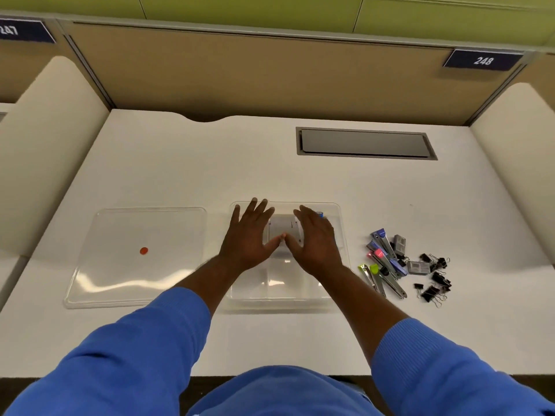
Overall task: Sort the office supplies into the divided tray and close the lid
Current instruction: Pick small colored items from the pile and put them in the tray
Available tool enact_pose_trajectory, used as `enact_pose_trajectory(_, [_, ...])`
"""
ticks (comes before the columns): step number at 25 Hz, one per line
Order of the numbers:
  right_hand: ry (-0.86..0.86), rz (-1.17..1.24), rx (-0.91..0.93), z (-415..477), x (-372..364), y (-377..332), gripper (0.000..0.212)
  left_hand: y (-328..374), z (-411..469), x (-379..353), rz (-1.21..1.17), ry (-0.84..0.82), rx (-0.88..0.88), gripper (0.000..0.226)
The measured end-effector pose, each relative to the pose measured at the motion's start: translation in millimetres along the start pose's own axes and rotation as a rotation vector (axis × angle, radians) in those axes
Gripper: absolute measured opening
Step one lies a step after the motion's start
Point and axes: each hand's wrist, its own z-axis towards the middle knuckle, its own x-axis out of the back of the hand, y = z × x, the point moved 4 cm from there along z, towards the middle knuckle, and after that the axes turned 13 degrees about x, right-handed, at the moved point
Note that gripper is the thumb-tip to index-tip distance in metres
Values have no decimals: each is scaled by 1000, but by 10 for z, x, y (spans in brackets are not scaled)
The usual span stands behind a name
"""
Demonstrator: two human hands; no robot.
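So left hand (250, 234) and right hand (316, 240) spread flat over the tray (282, 297), grip empty; the supplies pile (389, 262) sits right, nearer the right hand.

The left hand (247, 235) and the right hand (316, 240) reach forward side by side. Both are flat, palms down, with fingers straight and a little spread. The two thumb tips meet in the middle. Blue sleeves (135, 340) stop partway up the arms.
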Motion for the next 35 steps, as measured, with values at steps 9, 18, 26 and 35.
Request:
enact_pose_trajectory(9, [13,-98,-5,-373,445,604,80,780,187,-275,30,-40,-64,93])
enact_pose_trajectory(18, [43,-87,-38,-953,1042,1645,70,2057,141,-773,27,-56,-68,78])
enact_pose_trajectory(26, [40,-54,-71,-1269,1325,2325,60,2729,249,-1038,24,-77,-79,62])
enact_pose_trajectory(35, [-112,-66,-17,-1518,1264,2711,58,3052,369,-1457,18,-167,-17,58])
